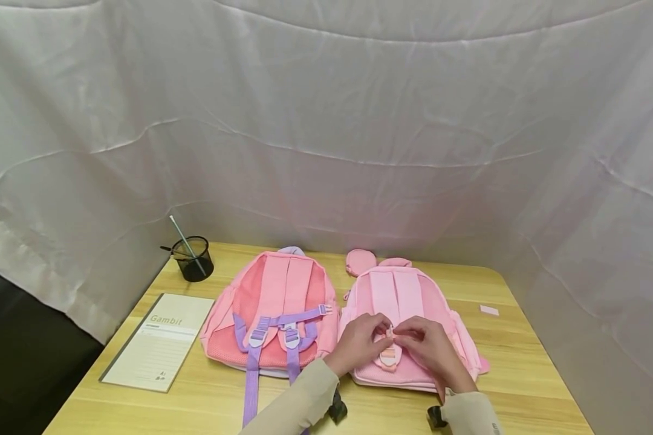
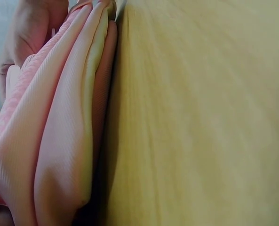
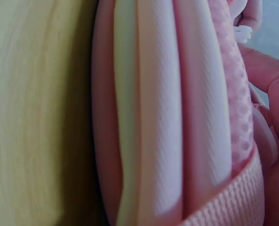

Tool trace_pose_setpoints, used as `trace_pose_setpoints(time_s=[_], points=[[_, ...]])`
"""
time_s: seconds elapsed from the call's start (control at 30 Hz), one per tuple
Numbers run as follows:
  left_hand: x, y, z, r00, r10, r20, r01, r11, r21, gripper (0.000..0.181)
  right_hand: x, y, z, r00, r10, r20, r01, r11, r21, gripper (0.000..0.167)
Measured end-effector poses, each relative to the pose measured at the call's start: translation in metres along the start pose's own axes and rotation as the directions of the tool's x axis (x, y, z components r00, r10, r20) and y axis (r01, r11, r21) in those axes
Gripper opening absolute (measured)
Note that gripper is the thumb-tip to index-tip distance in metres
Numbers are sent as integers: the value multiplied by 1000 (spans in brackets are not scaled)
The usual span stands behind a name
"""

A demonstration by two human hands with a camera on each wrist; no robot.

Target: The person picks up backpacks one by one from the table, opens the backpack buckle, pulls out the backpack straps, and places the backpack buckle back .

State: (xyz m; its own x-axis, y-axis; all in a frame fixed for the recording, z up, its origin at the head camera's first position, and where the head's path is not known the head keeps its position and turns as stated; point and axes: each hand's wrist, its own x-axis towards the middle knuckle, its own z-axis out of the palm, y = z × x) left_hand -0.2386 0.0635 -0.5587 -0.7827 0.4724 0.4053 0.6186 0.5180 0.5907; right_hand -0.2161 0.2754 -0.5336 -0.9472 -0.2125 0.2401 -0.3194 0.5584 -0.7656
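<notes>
A small white plastic buckle (image 1: 389,331) is sitting over the lower middle of a pale pink fabric backpack (image 1: 412,299), which is lying with its shoulder straps upward at the right of centre. The left hand (image 1: 361,342) and the right hand (image 1: 431,345) are meeting over it from either side, their fingers curling in and pinching the buckle between them. The work is seemingly under way rather than finished: the buckle is lying within the grip, though the fingers are covering too much to tell whether its halves are joined, so securing it and letting go are probably remaining. Just left, a coral-pink backpack with purple webbing straps (image 1: 285,289) is lying straps upward too, a purple cross strap ending in a plastic clip (image 1: 324,310) at its right, seemingly unfastened. A round pink pouch (image 1: 361,263) is resting beyond the pale backpack, and a small pale pink rectangular piece (image 1: 489,310) is lying to the right. A cream-covered notebook (image 1: 158,341) and a black mesh pen cup (image 1: 195,266) are occupying the left side of the light wood-grain counter (image 1: 528,374), while grey satiny curtains (image 1: 359,121) are enclosing its far side and both flanks.
</notes>
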Motion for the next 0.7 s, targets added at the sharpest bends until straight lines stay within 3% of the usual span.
trace_pose_setpoints(time_s=[0.3,0.7], points=[[0,0,-1,1000,-1,14,1,1000,2,22,-3,3,-9,999,33,37,-32,999,-33,18],[-1,1,-1,1000,4,17,-4,1000,27,24,2,2,-3,999,-27,39,27,1000,0,16]])
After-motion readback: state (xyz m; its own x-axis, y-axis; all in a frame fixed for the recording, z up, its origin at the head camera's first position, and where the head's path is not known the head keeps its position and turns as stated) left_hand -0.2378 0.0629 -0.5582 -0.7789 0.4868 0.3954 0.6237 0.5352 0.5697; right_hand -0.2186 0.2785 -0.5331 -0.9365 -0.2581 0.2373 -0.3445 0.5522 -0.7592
